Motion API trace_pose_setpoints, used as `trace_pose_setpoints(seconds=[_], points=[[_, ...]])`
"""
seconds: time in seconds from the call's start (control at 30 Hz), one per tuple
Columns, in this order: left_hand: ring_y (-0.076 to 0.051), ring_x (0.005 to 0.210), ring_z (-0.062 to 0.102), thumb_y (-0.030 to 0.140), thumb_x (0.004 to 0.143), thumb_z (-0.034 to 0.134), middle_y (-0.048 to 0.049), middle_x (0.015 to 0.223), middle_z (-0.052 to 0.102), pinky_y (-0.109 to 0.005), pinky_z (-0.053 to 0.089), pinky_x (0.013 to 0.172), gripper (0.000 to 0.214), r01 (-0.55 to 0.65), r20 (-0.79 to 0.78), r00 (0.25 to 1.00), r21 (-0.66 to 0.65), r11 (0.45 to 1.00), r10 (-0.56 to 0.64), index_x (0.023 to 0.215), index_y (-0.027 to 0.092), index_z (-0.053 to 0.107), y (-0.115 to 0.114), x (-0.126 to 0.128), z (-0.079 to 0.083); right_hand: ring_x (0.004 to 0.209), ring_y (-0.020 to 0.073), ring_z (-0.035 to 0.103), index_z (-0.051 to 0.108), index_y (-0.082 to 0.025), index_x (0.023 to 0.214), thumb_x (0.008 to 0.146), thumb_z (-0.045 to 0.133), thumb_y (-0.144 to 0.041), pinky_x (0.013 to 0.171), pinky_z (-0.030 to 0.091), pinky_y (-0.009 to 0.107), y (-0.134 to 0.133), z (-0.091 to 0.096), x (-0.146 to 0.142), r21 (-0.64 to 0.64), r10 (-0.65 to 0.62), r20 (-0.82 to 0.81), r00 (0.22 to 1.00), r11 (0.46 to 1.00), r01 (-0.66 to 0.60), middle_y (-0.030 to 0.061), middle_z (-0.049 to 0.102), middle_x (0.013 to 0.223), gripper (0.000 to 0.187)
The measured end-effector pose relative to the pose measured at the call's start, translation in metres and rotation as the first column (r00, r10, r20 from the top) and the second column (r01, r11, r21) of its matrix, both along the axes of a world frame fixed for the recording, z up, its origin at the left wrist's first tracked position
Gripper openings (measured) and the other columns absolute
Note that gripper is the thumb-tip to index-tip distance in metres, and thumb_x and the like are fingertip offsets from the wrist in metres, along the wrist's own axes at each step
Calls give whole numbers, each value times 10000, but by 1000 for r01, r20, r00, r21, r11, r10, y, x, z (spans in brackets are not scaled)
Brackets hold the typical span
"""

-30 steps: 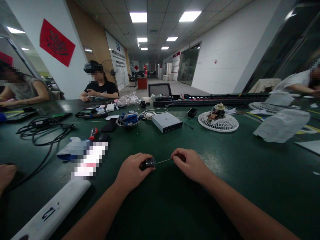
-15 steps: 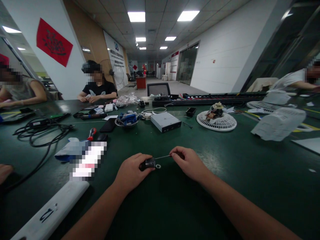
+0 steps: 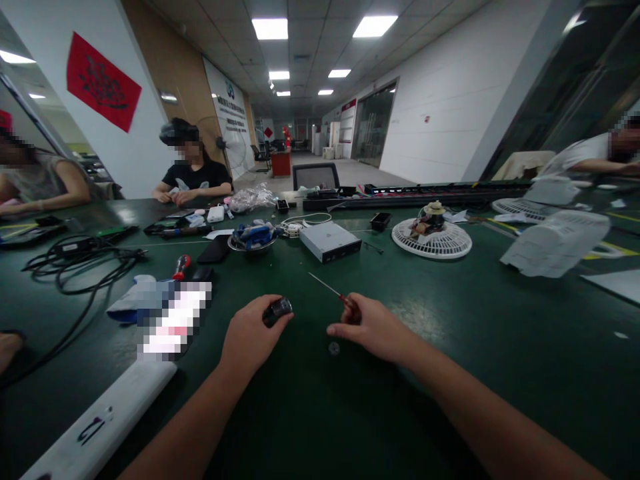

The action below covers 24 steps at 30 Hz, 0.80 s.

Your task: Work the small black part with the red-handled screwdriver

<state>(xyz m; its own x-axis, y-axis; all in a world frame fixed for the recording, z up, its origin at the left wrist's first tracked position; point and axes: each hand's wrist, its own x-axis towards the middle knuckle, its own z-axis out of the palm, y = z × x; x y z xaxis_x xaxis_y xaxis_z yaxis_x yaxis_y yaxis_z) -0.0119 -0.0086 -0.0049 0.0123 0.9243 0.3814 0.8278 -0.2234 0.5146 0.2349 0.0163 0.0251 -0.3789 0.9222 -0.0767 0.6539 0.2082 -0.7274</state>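
Black cylinder point(image 3: 278, 311) is getting gripped by the left hand point(image 3: 249, 333), long axis pointing 2 o'clock-ish, sitting at 9 o'clock from the right hand point(image 3: 373, 325), which is holding a thin screwdriver point(image 3: 341, 295).

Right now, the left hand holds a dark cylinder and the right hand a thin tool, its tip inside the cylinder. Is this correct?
No: in the head view, the tool has its tip clear of the cylinder. The left hand holds the cylinder, the right hand the tool.
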Motion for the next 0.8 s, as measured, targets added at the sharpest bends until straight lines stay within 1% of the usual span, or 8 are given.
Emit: trace_pose_setpoints(seconds=[0.1,0.17,0.23,0.3,0.4,0.53,0.63,0.8], points=[[-232,928,667,391,829,645,-40,1043,703,-393,535,831,302,-4,-1,1000,-22,1000,4,1088,238,644,1,0,-2,729,153,635,534,-196,842,657,799,-303,581,454,255,-5,-2,-4,-100,156,-91,984,981,-165,15,699,891,340],[-231,937,663,389,822,650,-38,1048,701,-393,533,835,302,13,0,1000,-35,999,-13,1083,237,647,1,0,-2,728,148,646,510,-196,777,661,776,-189,590,460,252,-6,-4,-7,-116,191,-99,977,972,-202,-2,706,852,290],[-229,946,658,378,814,660,-38,1056,697,-389,527,843,307,52,3,999,-37,998,-52,1085,235,646,1,2,-2,725,147,654,498,-193,749,679,747,-143,605,472,257,-5,-7,-8,-111,168,-151,974,976,-185,-2,710,835,263],[-224,950,652,357,804,675,-35,1054,693,-382,520,846,311,113,-1,994,-40,993,-113,1090,238,643,0,4,-1,739,149,661,501,-190,752,692,739,-149,644,494,271,-2,-9,-9,-104,100,-250,963,986,-130,14,716,865,248],[-218,942,645,322,787,699,-26,1035,689,-372,511,837,321,212,-18,977,-61,975,-213,1095,252,637,-3,8,1,788,157,671,492,-192,759,689,744,-173,727,516,299,0,-10,-11,-86,3,-402,916,995,-42,25,716,882,262],[-223,939,640,310,776,718,-29,1018,693,-374,499,843,328,297,-33,954,-58,953,-299,1089,254,638,-7,14,1,799,160,668,469,-202,735,690,723,-160,740,513,302,-6,-10,-19,-63,-25,-504,863,998,-8,13,707,853,262],[-231,945,639,324,776,723,-34,1029,700,-382,496,845,339,331,-39,942,-62,941,-334,1096,250,641,-9,18,1,774,153,654,478,-202,722,711,703,-158,722,493,289,-12,-11,-25,-20,-4,-486,874,1000,-6,4,704,824,229],[-229,972,631,294,771,740,-27,1059,702,-385,490,862,350,411,-50,908,-83,908,-416,1105,259,643,-12,18,3,675,136,567,582,-194,750,710,727,-183,627,423,260,-13,-12,-27,184,9,-247,969,982,38,-20,627,722,151]])
